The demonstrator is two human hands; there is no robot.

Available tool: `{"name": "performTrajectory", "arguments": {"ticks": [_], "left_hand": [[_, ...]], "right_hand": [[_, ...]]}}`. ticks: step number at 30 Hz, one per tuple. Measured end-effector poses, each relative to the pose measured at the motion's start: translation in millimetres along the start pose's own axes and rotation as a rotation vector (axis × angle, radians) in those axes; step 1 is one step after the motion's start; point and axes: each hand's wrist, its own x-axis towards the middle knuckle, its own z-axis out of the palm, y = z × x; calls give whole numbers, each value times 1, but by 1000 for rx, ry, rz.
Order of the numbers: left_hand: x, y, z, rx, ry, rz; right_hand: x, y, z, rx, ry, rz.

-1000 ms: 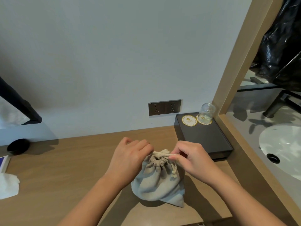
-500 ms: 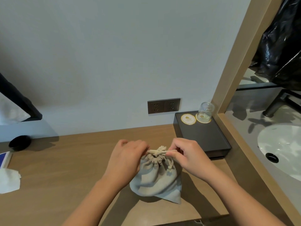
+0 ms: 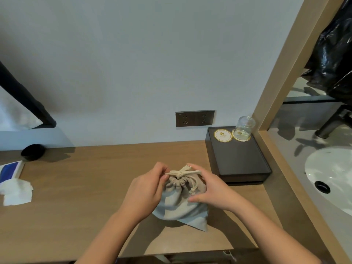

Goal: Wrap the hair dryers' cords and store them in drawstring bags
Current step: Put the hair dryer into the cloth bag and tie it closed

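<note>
A full grey drawstring bag point(image 3: 181, 204) lies on the wooden counter point(image 3: 95, 187), its mouth gathered tight with a cream cord point(image 3: 182, 173). My left hand point(image 3: 146, 189) pinches the left end of the cord at the bag's neck. My right hand point(image 3: 211, 185) cups the bag's right side, forefinger at the knot and thumb pressed on the cloth below. The bag's contents are hidden, and no hair dryer shows.
A dark tray point(image 3: 238, 159) with two round coasters and an upturned glass point(image 3: 244, 126) stands just right of the bag. Behind are a wall socket point(image 3: 194, 118) and a wooden partition point(image 3: 285, 168); a sink point(image 3: 331, 174) lies beyond. Tissues point(image 3: 17, 191) and a black cap point(image 3: 32, 151) sit far left.
The cord was pulled sideways from both ends. My right hand has since let go of its end and spread around the bag's right side; the left hand still pinches the cord.
</note>
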Motion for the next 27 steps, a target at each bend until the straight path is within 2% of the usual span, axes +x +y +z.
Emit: {"name": "performTrajectory", "arguments": {"ticks": [6,10,14,19,21,23,24,25,27], "left_hand": [[-19,-7,3,-285,-27,-173],[-38,-22,15,-289,-49,-300],[-60,-28,20,-293,-24,-375],[-78,-18,15,-419,18,-464],[-87,-16,12,-669,-19,-692],[-99,-24,8,-1118,-242,-1003],[-106,-28,5,-1360,-372,-1099],[-113,-31,2,-1576,-473,-1142],[-126,-30,-5,-1877,-527,-1155]], "right_hand": [[14,-5,7,72,212,5],[14,-13,5,157,227,26],[9,-29,8,146,196,29],[-14,-56,16,120,239,-20],[-25,-67,23,124,268,-49],[-38,-79,34,120,281,-87],[-46,-85,42,117,280,-104],[-54,-91,51,112,270,-119],[-71,-103,71,98,226,-156]]}}
